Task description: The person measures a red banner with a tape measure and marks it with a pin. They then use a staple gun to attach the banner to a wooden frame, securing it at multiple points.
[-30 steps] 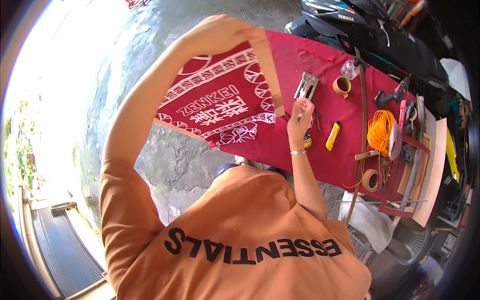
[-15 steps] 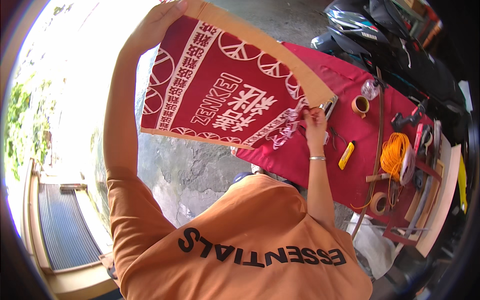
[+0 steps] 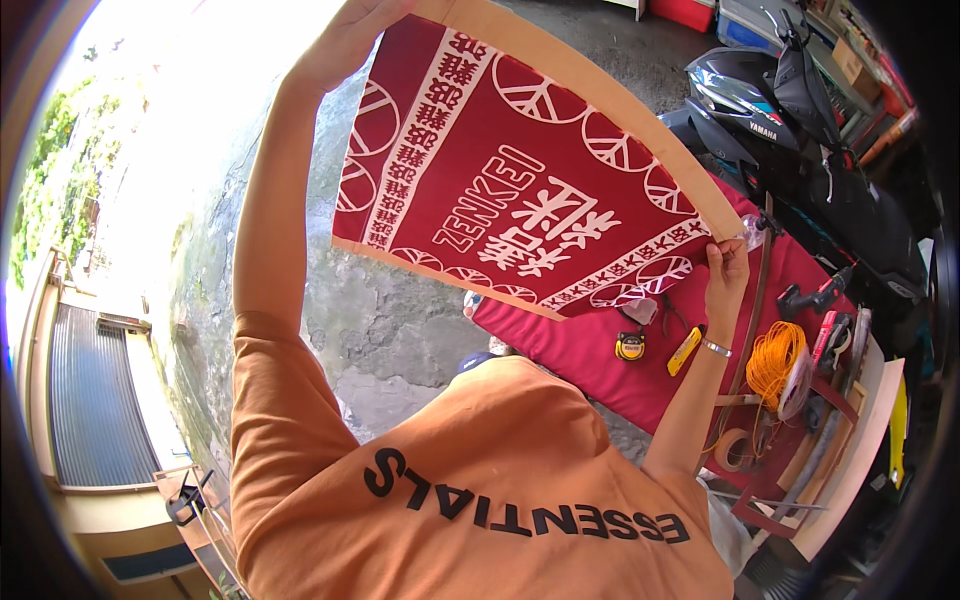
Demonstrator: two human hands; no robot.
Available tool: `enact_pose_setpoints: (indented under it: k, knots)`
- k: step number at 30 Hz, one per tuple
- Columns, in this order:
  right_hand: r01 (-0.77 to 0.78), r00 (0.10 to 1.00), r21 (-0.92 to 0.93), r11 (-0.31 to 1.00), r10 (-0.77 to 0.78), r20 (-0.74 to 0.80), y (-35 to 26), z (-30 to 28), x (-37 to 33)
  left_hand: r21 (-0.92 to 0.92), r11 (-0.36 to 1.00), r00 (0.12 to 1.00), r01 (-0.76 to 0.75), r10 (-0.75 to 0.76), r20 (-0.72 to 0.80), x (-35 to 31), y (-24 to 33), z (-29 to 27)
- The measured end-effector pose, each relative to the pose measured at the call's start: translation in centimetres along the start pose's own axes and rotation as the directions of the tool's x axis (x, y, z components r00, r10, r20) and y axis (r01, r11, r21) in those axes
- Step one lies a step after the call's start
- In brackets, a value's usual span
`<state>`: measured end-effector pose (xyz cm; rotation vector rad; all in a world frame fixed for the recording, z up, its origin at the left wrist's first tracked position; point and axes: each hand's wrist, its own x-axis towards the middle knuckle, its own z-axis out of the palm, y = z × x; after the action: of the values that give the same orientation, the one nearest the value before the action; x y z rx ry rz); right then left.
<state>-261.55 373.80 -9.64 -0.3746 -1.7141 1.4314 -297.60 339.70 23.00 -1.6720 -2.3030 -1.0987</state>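
Note:
I hold up a board (image 3: 640,95) of light wood, tilted in front of me. Red cloth (image 3: 430,200) with white circles and lettering covers most of its face, leaving bare wood along the upper and lower edges. My left hand (image 3: 352,38) is closed on the board's upper left corner, partly cut off by the picture's top. At the right end, my right hand (image 3: 727,268) pinches the cloth's edge by the board's corner. A flap of the cloth (image 3: 650,280) hangs past the board there, over the red-covered table (image 3: 600,375).
On the table lie a tape measure (image 3: 629,346), a yellow utility knife (image 3: 684,350), a cordless drill (image 3: 815,297), an orange cord coil (image 3: 775,365) and a tape roll (image 3: 735,450). A motorcycle (image 3: 745,105) stands behind it. Cracked concrete floor (image 3: 370,330) lies below the board.
The board has shifted right in view. My right hand has moved right and up, and the bunched cloth there now lies straighter along the board's edge. The tape measure has come into sight.

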Motion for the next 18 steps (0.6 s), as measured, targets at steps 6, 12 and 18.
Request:
enact_pose_setpoints:
  k: [6, 12, 18]
  knots:
    - [-0.038, 0.997, -0.063, 0.997, 0.042, 0.063, 0.2, 0.1, -1.0, -0.300, 0.950, 0.995, 0.085, -0.096, -0.024, -0.1, -2.5, 0.9]
    - [-0.169, 0.979, 0.029, 0.985, 0.165, 0.116, 1.3, 0.5, -2.9, -0.075, 0.994, 0.996, 0.075, -0.071, 0.056, 1.0, -1.9, 1.8]
    - [-0.269, 0.954, 0.326, 0.906, 0.203, 0.221, 5.8, 0.6, -4.0, 0.004, 0.998, 0.985, 0.061, -0.061, 0.161, 3.7, -1.0, 3.1]
